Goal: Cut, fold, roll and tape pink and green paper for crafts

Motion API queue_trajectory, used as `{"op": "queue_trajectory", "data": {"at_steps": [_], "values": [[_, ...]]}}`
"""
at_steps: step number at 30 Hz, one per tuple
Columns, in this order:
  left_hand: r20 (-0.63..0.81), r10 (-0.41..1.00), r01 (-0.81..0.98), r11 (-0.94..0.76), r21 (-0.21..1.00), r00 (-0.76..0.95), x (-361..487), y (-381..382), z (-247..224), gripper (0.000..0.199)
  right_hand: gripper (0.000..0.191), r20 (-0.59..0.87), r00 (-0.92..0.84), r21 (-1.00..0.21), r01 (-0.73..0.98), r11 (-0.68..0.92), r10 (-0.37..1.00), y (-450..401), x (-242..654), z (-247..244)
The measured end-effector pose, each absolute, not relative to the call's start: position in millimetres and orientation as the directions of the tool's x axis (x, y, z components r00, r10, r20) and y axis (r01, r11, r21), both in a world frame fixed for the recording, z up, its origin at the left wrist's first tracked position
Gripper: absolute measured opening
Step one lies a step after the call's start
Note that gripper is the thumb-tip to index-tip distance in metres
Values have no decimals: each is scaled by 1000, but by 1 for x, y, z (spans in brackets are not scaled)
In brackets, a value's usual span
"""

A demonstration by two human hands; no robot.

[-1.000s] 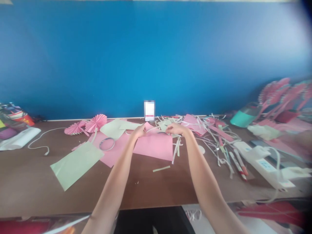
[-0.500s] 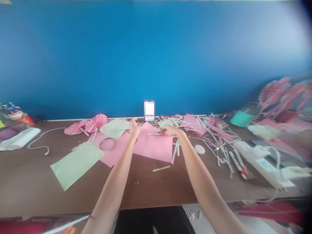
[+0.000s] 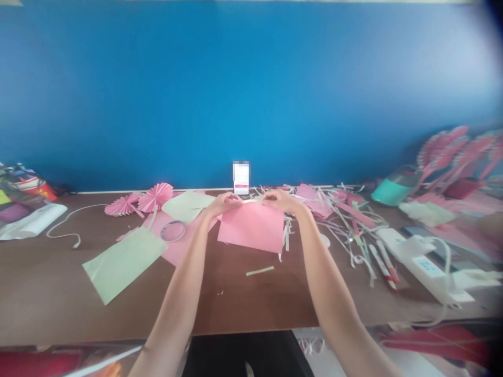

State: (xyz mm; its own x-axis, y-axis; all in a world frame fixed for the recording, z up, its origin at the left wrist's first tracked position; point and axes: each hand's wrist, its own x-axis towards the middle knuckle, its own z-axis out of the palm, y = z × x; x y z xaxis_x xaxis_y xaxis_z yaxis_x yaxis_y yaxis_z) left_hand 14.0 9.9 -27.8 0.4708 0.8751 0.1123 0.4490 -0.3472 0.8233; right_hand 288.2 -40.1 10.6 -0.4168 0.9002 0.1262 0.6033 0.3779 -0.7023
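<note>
- At the far left of the desk (image 3: 43, 303), a white cable (image 3: 63, 223) curves toward two pleated pink fans (image 3: 155, 197).
- Nearer, a pale green sheet (image 3: 124, 264) lies slanted, its right end overlapping pink paper (image 3: 176, 252) that bears a greyish ring (image 3: 173, 231).
- The person's left hand (image 3: 226, 202) pinches the far edge of a pink sheet (image 3: 251, 229) near its left corner.
- That sheet is at the middle of the desk, between both arms; a whitish band shows along its far edge.
- Behind it, a phone (image 3: 241, 179) stands upright by the blue wall (image 3: 251, 94).
- The right hand (image 3: 278, 201) pinches the same edge near the right corner.
- Farther right lie tangled paper strips (image 3: 359, 215), two pens (image 3: 382, 267) and a white power strip (image 3: 424, 267).
</note>
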Motion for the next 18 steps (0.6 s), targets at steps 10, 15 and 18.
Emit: {"op": "queue_trajectory", "data": {"at_steps": [10,15,18], "values": [[157,856,361,-366,858,493,10,15,-27,37,29,442,-88,-691,601,401,893,-37,293,11],[149,836,365,-381,849,528,16,9,-20,35,28,434,0,-817,422,393,901,-50,279,26],[132,814,376,-396,838,565,20,4,-11,38,22,446,-35,-879,173,445,894,-57,264,32]]}}
